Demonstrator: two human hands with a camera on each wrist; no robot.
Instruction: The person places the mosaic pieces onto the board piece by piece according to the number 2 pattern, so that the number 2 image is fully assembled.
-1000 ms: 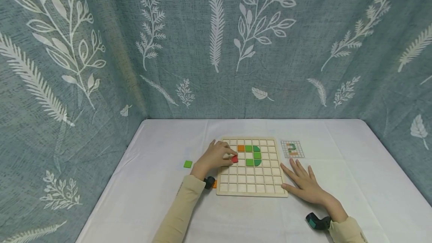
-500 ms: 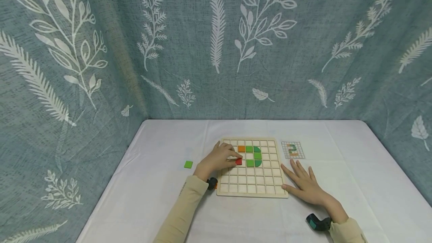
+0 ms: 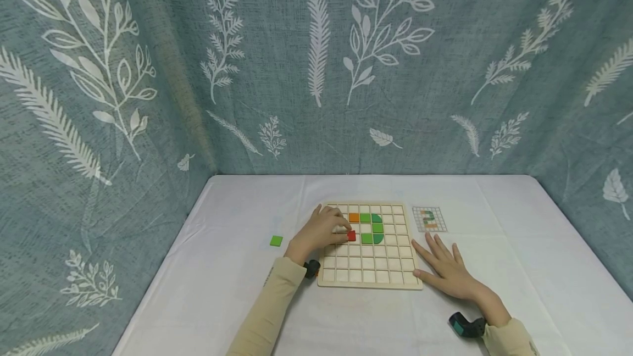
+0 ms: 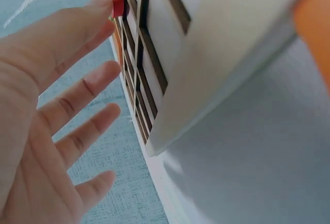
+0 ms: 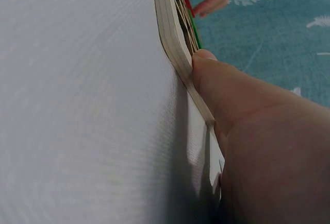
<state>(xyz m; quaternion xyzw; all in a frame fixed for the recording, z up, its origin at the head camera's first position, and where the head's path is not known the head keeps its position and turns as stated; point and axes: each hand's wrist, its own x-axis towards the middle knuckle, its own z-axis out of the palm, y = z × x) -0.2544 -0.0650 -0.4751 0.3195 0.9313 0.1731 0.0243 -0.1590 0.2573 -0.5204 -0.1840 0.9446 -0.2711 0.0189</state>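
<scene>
My left hand (image 3: 321, 229) pinches a red square tile (image 3: 351, 235) between thumb and index finger, over a cell of the wooden grid board (image 3: 368, 263). Seen from the left wrist, the red tile (image 4: 117, 0) stands slightly tilted at the thumb tip, while the other fingers (image 4: 85, 92) are spread. On the board, an orange tile (image 3: 354, 217), several green square tiles (image 3: 378, 228) and two rounded green tiles (image 3: 378, 239) form a curved shape. My right hand (image 3: 447, 271) lies with spread fingers, its thumb and index fingertip touching the board's right edge.
A small printed pattern card (image 3: 429, 219) lies right of the board. Left of it is a loose green tile (image 3: 276, 241). An orange tile (image 4: 317, 23) lies by the board's left side, mostly hidden from above by the left wrist. Patterned curtains (image 3: 296, 70) surround the white table (image 3: 356, 317).
My left hand has carried the red tile a little to the right, to just left of the lower green tile. My right hand has stayed put.
</scene>
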